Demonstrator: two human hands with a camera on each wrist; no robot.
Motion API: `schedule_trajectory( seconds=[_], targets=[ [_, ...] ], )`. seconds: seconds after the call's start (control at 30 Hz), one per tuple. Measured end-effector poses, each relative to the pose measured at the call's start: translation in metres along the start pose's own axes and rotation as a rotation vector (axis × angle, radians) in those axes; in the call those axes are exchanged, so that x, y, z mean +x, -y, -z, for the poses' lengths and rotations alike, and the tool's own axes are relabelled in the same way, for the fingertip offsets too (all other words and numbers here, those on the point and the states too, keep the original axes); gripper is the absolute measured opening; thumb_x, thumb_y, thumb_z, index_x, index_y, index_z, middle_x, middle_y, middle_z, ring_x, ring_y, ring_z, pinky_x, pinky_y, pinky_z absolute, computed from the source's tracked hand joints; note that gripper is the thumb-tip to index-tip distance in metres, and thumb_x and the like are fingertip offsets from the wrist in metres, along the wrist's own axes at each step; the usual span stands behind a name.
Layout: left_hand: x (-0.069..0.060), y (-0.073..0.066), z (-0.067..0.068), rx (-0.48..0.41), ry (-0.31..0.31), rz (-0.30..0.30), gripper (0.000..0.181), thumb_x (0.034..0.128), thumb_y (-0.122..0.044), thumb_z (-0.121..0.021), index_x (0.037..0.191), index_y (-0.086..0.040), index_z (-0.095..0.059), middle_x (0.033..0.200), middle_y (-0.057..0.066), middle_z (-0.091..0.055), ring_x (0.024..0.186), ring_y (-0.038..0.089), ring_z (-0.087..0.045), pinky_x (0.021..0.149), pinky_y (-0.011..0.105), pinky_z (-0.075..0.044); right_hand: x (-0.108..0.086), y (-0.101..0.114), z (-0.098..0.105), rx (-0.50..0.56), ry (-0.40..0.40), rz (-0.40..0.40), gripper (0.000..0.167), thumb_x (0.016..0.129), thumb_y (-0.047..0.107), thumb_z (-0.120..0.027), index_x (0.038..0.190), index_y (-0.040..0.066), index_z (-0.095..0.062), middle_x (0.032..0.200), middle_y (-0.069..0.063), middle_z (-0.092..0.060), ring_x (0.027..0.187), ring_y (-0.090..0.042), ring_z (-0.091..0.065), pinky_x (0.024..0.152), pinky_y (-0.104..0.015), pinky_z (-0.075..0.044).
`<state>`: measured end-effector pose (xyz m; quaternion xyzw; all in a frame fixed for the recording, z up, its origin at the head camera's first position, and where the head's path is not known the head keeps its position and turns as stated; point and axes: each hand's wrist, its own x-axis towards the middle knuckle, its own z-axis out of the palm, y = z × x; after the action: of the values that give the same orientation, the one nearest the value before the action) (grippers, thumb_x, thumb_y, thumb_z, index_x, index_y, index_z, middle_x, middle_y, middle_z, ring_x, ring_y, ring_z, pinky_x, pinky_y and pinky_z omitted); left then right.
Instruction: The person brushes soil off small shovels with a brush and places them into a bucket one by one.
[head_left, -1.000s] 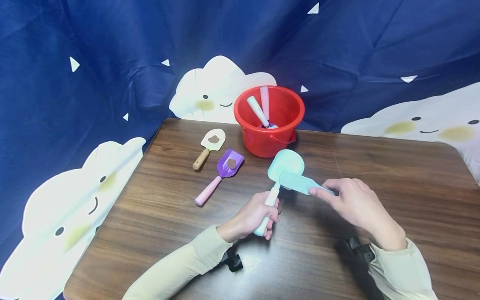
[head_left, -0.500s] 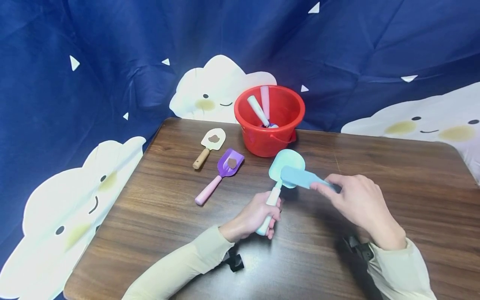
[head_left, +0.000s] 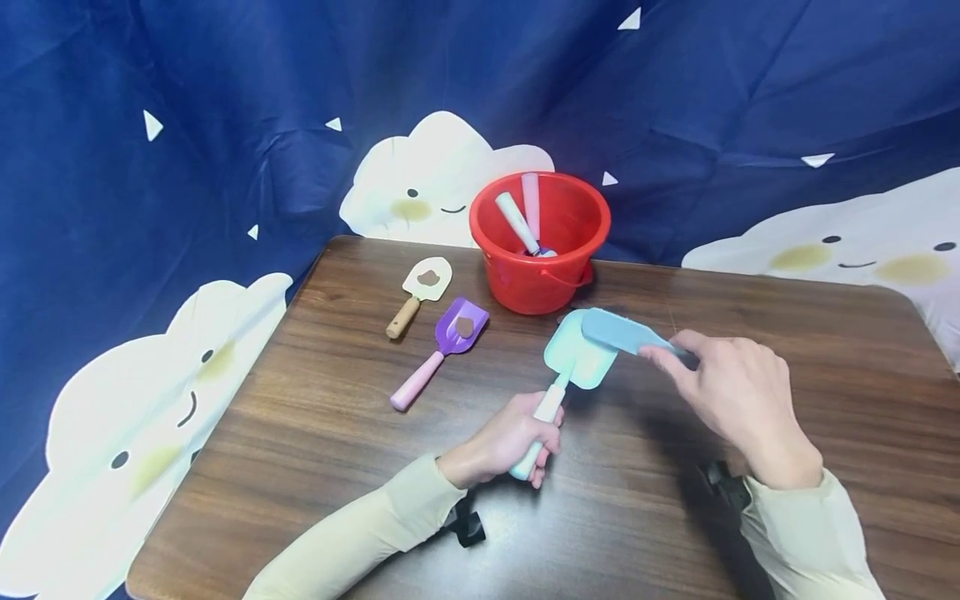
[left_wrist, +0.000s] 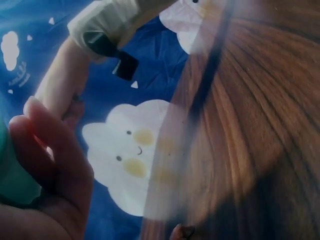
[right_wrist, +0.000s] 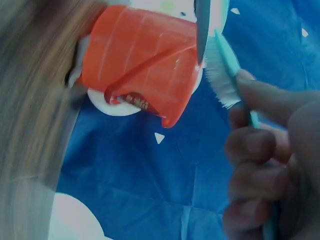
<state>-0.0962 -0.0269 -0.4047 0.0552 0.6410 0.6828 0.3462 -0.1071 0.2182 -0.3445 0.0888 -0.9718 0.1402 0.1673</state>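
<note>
In the head view my left hand [head_left: 517, 437] grips the white handle of a pale turquoise toy shovel [head_left: 577, 367], its blade raised above the table. My right hand [head_left: 738, 392] pinches the handle of a blue brush [head_left: 626, 329]. The brush head lies over the upper right part of the shovel blade. White bristles [right_wrist: 220, 75] show on the brush in the right wrist view, close to the shovel's edge; whether they touch is unclear. In the left wrist view only curled fingers [left_wrist: 65, 150] and part of the green handle are visible.
A red bucket [head_left: 517, 287] with tool handles standing in it is just behind the shovel. On the left of the brown table [head_left: 315, 433] lie a purple shovel [head_left: 450, 333] with a pink handle and a cream trowel [head_left: 433, 287] with a wooden handle. A blue cloth [head_left: 525, 67] hangs behind.
The brush has moved up and right across the shovel blade, along with my right hand. The shovel has tilted and shifted slightly right in my left hand.
</note>
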Motion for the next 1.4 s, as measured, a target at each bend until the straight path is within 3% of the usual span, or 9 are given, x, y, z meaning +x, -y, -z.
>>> schedule_trajectory(
  seconds=[0.2, 0.33, 0.57, 0.67, 0.93, 1.07, 1.17, 1.3, 1.4],
  targets=[
    [0.001, -0.001, -0.001, -0.025, -0.035, -0.028, 0.022, 0.0702, 0.006, -0.051, 0.089, -0.003, -0.045, 0.05, 0.004, -0.042, 0.034, 0.014, -0.044, 0.032, 0.028, -0.045, -0.005, 0.004, 0.0, 0.066, 0.135, 0.068, 0.026, 0.083, 0.051, -0.069, 0.081, 0.025, -0.07, 0.046, 0.012, -0.036, 0.048, -0.012, -0.04, 0.042, -0.026, -0.028],
    [-0.001, -0.002, 0.0, -0.037, -0.026, -0.03, 0.022, 0.0696, 0.007, -0.051, 0.086, -0.007, -0.045, 0.05, 0.003, -0.042, 0.034, 0.014, -0.044, 0.032, 0.028, -0.045, -0.006, 0.005, 0.0, 0.065, 0.186, 0.031, 0.029, 0.084, 0.054, -0.066, 0.083, 0.025, -0.07, 0.046, 0.01, -0.036, 0.049, -0.013, -0.039, 0.04, -0.026, -0.028],
    [-0.003, -0.001, 0.0, -0.018, -0.003, -0.012, 0.024, 0.0666, 0.007, -0.051, 0.085, -0.007, -0.044, 0.049, 0.004, -0.041, 0.034, 0.014, -0.043, 0.032, 0.028, -0.044, -0.002, 0.0, -0.006, 0.046, -0.013, -0.103, 0.036, 0.086, 0.052, -0.064, 0.085, 0.016, -0.069, 0.051, -0.004, -0.054, 0.047, -0.025, -0.047, 0.035, -0.032, -0.026],
    [-0.003, 0.0, 0.0, -0.004, -0.003, -0.009, 0.022, 0.0688, 0.005, -0.052, 0.087, -0.007, -0.045, 0.049, 0.004, -0.042, 0.034, 0.015, -0.044, 0.033, 0.029, -0.045, -0.002, 0.001, -0.01, 0.072, -0.058, -0.12, 0.036, 0.087, 0.05, -0.064, 0.086, 0.014, -0.068, 0.049, -0.003, -0.051, 0.047, -0.025, -0.046, 0.036, -0.034, -0.027],
    [0.001, 0.001, 0.002, -0.049, -0.019, -0.033, 0.02, 0.0745, 0.005, -0.052, 0.089, -0.006, -0.045, 0.052, 0.003, -0.044, 0.037, 0.014, -0.045, 0.035, 0.029, -0.047, -0.008, 0.019, -0.011, 0.159, 0.131, -0.03, 0.033, 0.088, 0.051, -0.063, 0.085, 0.019, -0.07, 0.047, 0.008, -0.039, 0.051, -0.015, -0.04, 0.046, -0.027, -0.03],
    [0.001, 0.001, 0.001, -0.002, -0.021, -0.045, 0.021, 0.073, 0.006, -0.051, 0.088, -0.007, -0.045, 0.052, 0.004, -0.043, 0.038, 0.015, -0.045, 0.034, 0.03, -0.048, -0.01, 0.025, -0.013, 0.155, 0.214, -0.041, 0.035, 0.089, 0.054, -0.06, 0.084, 0.021, -0.069, 0.049, 0.007, -0.04, 0.053, -0.015, -0.043, 0.046, -0.027, -0.031],
    [0.0, 0.001, 0.0, 0.063, -0.034, -0.04, 0.023, 0.0701, 0.006, -0.051, 0.088, -0.007, -0.045, 0.052, 0.005, -0.044, 0.039, 0.015, -0.046, 0.033, 0.032, -0.048, -0.01, 0.025, -0.015, 0.1, 0.169, -0.068, 0.037, 0.087, 0.057, -0.06, 0.084, 0.022, -0.069, 0.049, 0.004, -0.043, 0.053, -0.018, -0.046, 0.041, -0.029, -0.029],
    [-0.002, 0.002, -0.001, 0.091, -0.057, -0.029, 0.024, 0.0691, 0.006, -0.051, 0.088, -0.007, -0.046, 0.052, 0.005, -0.044, 0.039, 0.016, -0.046, 0.033, 0.033, -0.048, -0.01, 0.024, -0.019, 0.02, -0.019, -0.057, 0.035, 0.084, 0.051, -0.067, 0.083, 0.016, -0.068, 0.047, -0.001, -0.044, 0.045, -0.023, -0.041, 0.035, -0.031, -0.024],
    [-0.002, 0.003, -0.001, 0.078, -0.06, -0.03, 0.024, 0.0698, 0.006, -0.051, 0.089, -0.007, -0.046, 0.052, 0.005, -0.044, 0.039, 0.016, -0.046, 0.033, 0.033, -0.048, -0.01, 0.023, -0.022, 0.035, -0.089, -0.046, 0.033, 0.083, 0.047, -0.069, 0.084, 0.014, -0.068, 0.046, 0.0, -0.045, 0.044, -0.024, -0.041, 0.036, -0.033, -0.024]
  ],
)
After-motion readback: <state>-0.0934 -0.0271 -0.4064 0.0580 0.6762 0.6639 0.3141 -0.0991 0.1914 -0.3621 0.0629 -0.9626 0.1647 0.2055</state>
